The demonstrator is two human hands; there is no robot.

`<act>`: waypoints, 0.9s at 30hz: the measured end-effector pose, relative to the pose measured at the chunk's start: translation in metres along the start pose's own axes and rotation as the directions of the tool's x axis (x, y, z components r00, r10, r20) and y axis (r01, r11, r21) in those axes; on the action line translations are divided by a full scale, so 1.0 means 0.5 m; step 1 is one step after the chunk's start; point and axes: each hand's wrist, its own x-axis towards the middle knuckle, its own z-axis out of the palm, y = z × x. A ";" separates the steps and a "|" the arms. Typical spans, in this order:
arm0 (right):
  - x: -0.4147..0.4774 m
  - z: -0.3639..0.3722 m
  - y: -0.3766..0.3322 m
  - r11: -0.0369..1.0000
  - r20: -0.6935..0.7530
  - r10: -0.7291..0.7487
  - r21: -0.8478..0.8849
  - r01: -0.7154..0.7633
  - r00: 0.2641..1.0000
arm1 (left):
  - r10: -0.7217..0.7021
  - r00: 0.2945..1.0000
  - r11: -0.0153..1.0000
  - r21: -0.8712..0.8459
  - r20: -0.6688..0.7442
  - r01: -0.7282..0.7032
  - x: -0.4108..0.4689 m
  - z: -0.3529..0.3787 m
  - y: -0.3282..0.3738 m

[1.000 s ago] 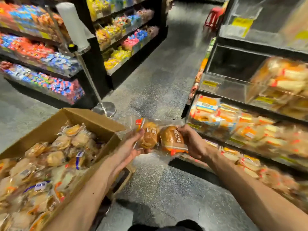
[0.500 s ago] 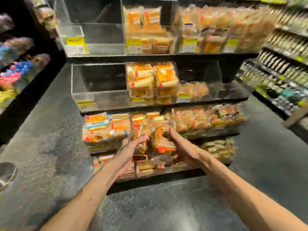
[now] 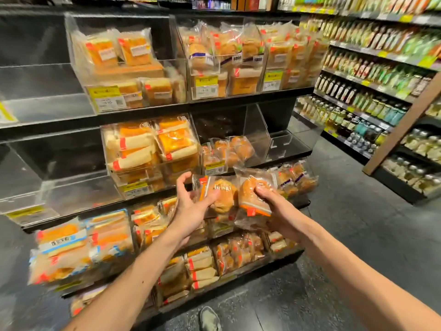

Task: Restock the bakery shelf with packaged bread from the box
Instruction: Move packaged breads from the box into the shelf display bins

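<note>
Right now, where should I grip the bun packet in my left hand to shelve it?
Grip the left bun packet around the round bun, from its left side, where the left hand is; the right hand holds the right bun packet alongside, and loose wrapper ends likely crumple.

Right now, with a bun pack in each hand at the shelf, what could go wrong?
The left hand has only a loose grip on the left bun pack, index finger lifted off, so it may slip. The right hand digs its fingers into the right bun pack and may squash it. Either could snag the clear bin front.
</note>
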 end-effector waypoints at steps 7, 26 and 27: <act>0.159 -0.092 -0.115 0.997 -0.033 0.063 -0.032 -0.064 0.997 | 0.086 0.972 0.967 0.217 0.218 -0.134 0.226 0.050 0.013; 0.595 -0.290 -0.291 0.966 -0.062 0.031 -0.254 -0.046 0.998 | -0.006 1.000 0.619 0.785 -0.010 0.012 0.704 0.123 0.032; 0.618 -0.295 -0.293 0.963 -0.055 0.035 -0.267 -0.048 0.998 | -0.026 0.999 0.601 0.798 -0.032 0.042 0.718 0.131 0.024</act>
